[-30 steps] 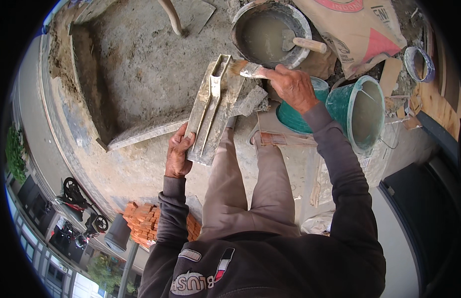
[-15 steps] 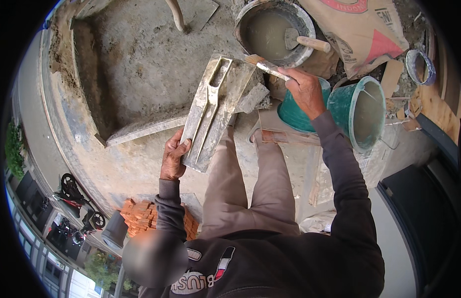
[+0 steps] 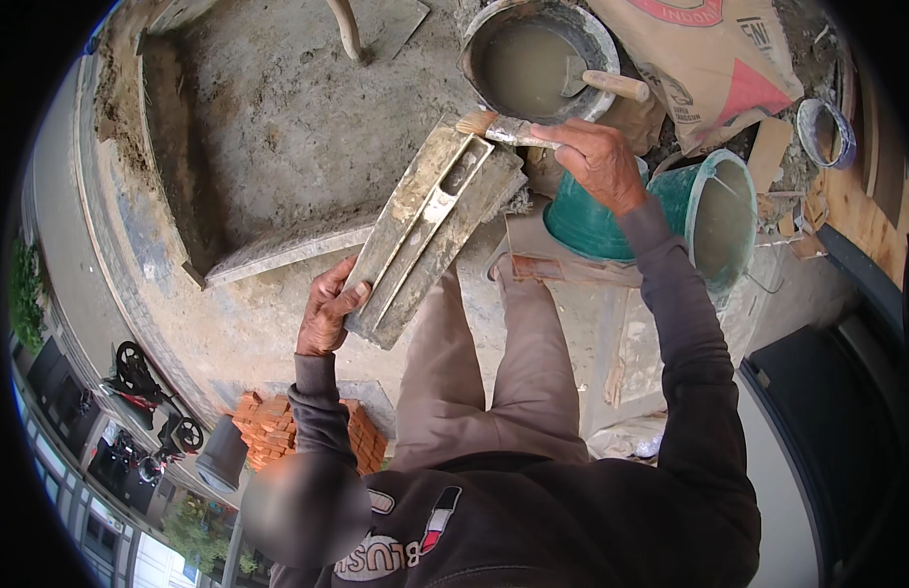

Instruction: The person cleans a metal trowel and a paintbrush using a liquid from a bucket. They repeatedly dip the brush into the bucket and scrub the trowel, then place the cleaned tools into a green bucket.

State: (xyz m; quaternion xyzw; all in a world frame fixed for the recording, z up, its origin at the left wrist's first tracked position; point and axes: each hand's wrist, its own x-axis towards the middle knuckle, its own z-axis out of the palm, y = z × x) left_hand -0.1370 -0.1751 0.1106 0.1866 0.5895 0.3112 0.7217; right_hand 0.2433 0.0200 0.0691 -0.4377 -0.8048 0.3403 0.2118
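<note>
My left hand grips the near end of a long, mortar-smeared plastering float, thumb on top. The float is tilted, its far end pointing away to the right, with its slotted handle bar facing up. In my closed right hand is a paintbrush, its tan bristles at the float's far end; whether they touch it, I cannot tell. Just beyond the brush stands a dark bucket of murky water. A trowel with a wooden handle rests across that bucket's right rim.
A mortar-crusted mixing trough fills the far left, with a curved wooden handle standing in it. Two green buckets sit near my right forearm, one with cloudy water. A cement bag lies far right; orange bricks are stacked near left.
The float has turned clockwise, and its near end has shifted slightly left with my left hand. The brush has moved left and its bristles now meet the float's far end in view.
</note>
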